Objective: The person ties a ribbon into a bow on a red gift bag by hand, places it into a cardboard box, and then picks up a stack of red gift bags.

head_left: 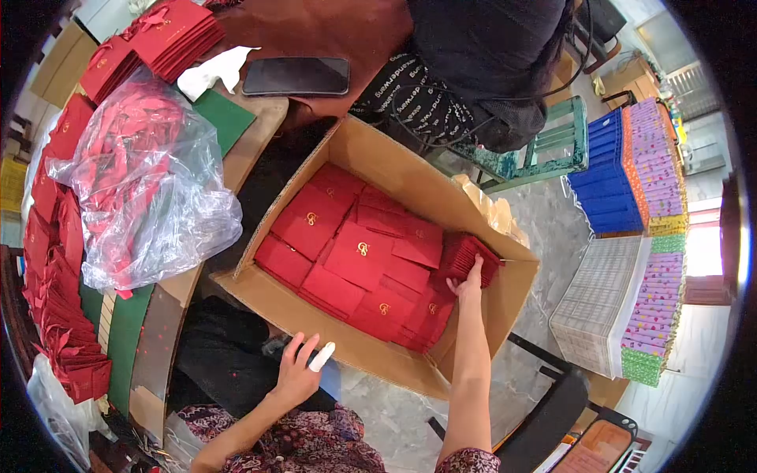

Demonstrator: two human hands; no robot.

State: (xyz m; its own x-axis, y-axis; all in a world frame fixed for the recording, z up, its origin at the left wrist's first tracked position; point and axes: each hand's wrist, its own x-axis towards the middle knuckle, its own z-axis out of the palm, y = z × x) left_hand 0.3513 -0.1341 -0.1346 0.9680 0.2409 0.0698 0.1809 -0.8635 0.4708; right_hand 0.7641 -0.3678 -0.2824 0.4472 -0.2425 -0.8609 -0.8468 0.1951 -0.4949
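Note:
A large open cardboard box (pixel 356 369) holds layers of flat red gift bags (pixel 363 251) with a gold logo. Inside its right end, my right hand (pixel 467 280) grips a stack of red gift bags (pixel 457 251), whose edges face up. My left hand (pixel 300 370) is beside the near wall of the box, fingers apart and holding nothing. A white wrap (pixel 322 357) covers one of its fingertips.
On the left table lie a clear plastic bag of red ribbons (pixel 150 185), several red bag stacks (pixel 177 35) and a phone (pixel 296 76). Another person in dark clothes (pixel 489 47) sits beyond the box, near a green chair (pixel 556 142). Patterned bundles (pixel 654 165) stand at right.

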